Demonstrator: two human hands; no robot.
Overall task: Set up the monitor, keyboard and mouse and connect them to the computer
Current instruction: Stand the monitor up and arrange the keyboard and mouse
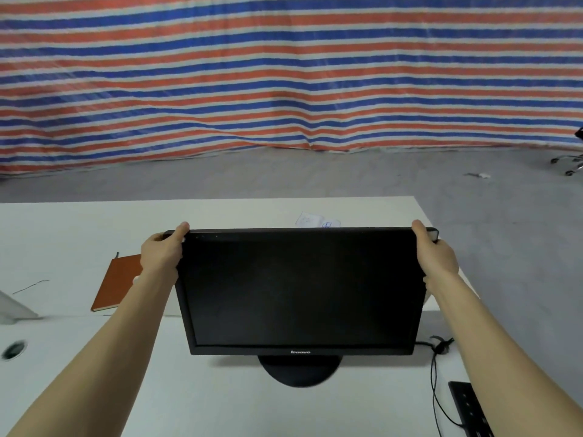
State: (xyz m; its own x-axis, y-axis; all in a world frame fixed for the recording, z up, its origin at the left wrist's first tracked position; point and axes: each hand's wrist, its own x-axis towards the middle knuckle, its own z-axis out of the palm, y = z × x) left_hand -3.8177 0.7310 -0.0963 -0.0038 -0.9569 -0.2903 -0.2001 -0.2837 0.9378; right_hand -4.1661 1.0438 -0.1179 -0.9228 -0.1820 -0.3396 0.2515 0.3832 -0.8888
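The black monitor [299, 291] is gripped at its two upper corners by the left hand [162, 250] and the right hand [437, 253]. Its round base [299, 370] is seen low at the white table [63, 241]. An orange notebook [116, 282] is laid at the left, a black cable [434, 376] at the right.

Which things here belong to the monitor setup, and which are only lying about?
For the job:
- monitor, held at its top corners by the left hand and right hand
- black cable, probably

Lying about:
- notebook
- paper
- chair base
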